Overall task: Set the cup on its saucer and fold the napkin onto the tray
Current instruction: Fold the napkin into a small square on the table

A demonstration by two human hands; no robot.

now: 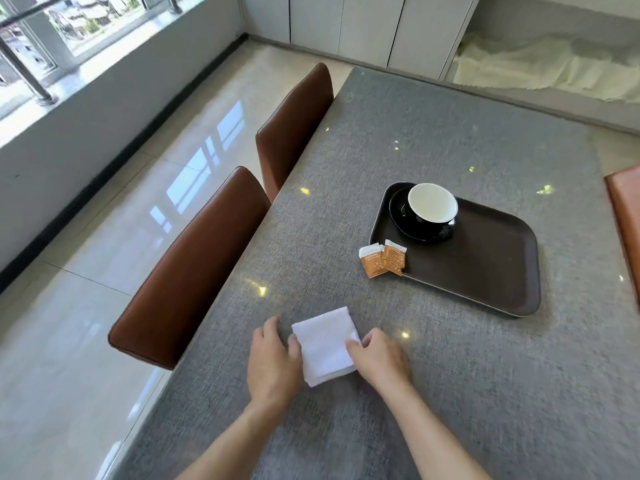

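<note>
A black cup with a white inside [433,209] stands on its black saucer [398,211] in the far left corner of the dark brown tray [485,268]. A white napkin [327,344], folded into a small square, lies on the grey table near me, well short of the tray. My left hand [273,362] rests against the napkin's left edge, thumb on the cloth. My right hand [379,358] pinches the napkin's right edge with its fingertips.
Two orange sachets [382,259] lie at the tray's near left corner, one partly on the rim. Two brown chairs [194,268] line the table's left side, and an orange chair edge [623,216] shows at the right. Grey table [450,375] stretches ahead.
</note>
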